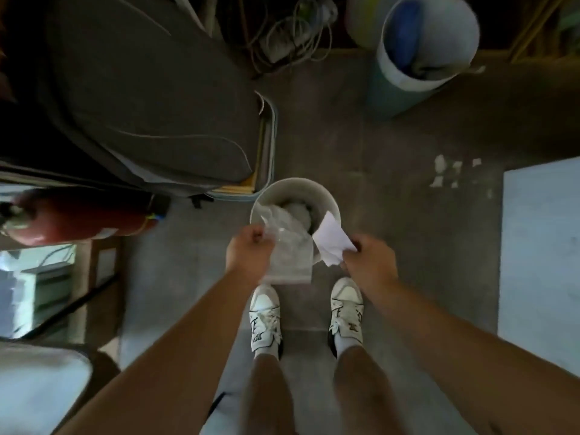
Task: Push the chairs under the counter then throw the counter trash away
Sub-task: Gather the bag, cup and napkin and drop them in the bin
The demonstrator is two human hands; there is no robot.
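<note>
- My left hand [249, 246] is pinched closed on a clear plastic bag [290, 252], which hangs half over the near rim of the small white bin [329, 199] and half outside it.
- My right hand [365, 254] is closed on a crumpled white paper [329, 243], held at the bin's right edge, just above the rim.
- The bin stands on the floor directly ahead of my white shoes [265, 315] and already holds something pale and bunched.
- To drop cleanly, I judge both hands should move forward over the middle of the opening before the fingers let go; the limp bag looks likely to slide down the outside otherwise.
- A dark cushioned chair [141, 89] crowds the bin's left side, its corner nearly touching the rim.
- A red fire extinguisher [78, 218] lies to the left; a taller white bucket [420, 48] stands well apart, upper right; tangled cables [292, 36] sit beyond.
- No counter is in view.
</note>
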